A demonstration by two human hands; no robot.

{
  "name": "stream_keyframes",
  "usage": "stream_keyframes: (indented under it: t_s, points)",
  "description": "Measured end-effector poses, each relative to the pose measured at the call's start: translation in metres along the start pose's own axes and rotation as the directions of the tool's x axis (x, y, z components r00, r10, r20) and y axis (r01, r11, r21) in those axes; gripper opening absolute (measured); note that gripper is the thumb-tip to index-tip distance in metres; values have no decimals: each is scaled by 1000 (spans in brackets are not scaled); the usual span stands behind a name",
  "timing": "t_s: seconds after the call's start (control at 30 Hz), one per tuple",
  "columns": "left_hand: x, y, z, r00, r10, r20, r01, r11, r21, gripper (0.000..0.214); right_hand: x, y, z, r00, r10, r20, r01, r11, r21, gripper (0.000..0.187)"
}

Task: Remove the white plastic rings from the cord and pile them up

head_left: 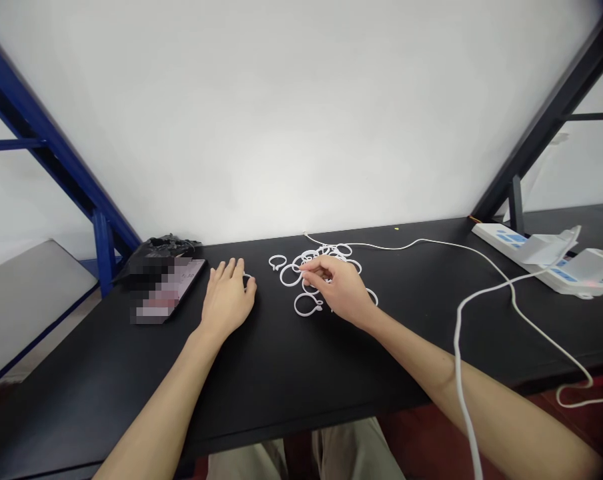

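My right hand (339, 287) is closed in a pinch on the edge of a thin white plastic ring (283, 283), just over a pile of similar rings (309, 255). The palm and forearm cover part of that pile. In front of the pile lies one loose ring (301, 314) with small curled ends, and another loose ring (277, 257) sits at its back left. To the left, my left hand (227, 297) rests palm down on the black table with its fingers stretched out. A bit of a white ring (249, 275) shows between its thumb and forefinger; the rest is hidden.
A phone (181, 283), partly blurred, lies left of my left hand, by a crumpled black plastic bag (154, 250). At the right, a white power strip (536, 257) holds plugs. A white cable (459, 333) crosses my right forearm. A pale panel (301, 133) rises behind the table.
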State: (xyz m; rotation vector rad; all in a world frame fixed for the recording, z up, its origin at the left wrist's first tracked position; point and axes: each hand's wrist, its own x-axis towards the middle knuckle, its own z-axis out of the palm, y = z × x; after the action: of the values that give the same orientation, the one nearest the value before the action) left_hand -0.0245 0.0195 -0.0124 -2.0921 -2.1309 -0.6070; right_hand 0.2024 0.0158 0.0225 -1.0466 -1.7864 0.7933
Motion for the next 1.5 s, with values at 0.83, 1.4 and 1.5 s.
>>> stream_keyframes:
  t_s: [0.83, 1.4, 1.5]
  points:
    - [-4, -2, 11, 999, -5, 35, 1, 993, 116, 56, 46, 11, 45, 842, -81, 533, 528, 326, -784, 47]
    - [1, -10, 20, 991, -64, 121, 59, 997, 49, 59, 20, 3, 24, 861, -403, 311, 506, 749, -428, 21]
    - [1, -8, 20, 988, -112, 108, 111, 994, 15, 61, 5, 8, 18, 864, -465, 193, 504, 793, -342, 18]
